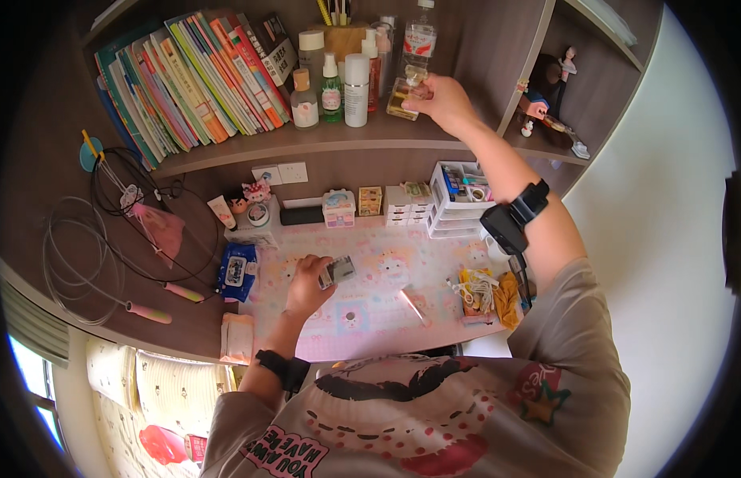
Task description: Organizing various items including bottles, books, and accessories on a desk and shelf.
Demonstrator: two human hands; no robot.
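Observation:
My right hand (446,105) reaches up to the shelf, its fingers closed on a square glass perfume bottle (400,102) with amber liquid and a clear cap. That bottle is at the shelf's front edge, right of a white cylindrical bottle (357,92) and in front of a clear plastic water bottle (419,41). Lower down, above the desk (370,319), my left hand (308,285) grips a small rectangular piece (339,271), greyish and partly see-through. What kind of thing it is, I cannot tell.
Books (195,84) line the shelf (306,142) at left. Small drawer boxes (408,209) and a white organizer (454,227) stand along the desk's back. A blue wipes pack (239,271) lies left, a pale stick (414,305) mid-desk, and a cable-filled box (475,299) right. Jump rope handles (149,312) hang at left.

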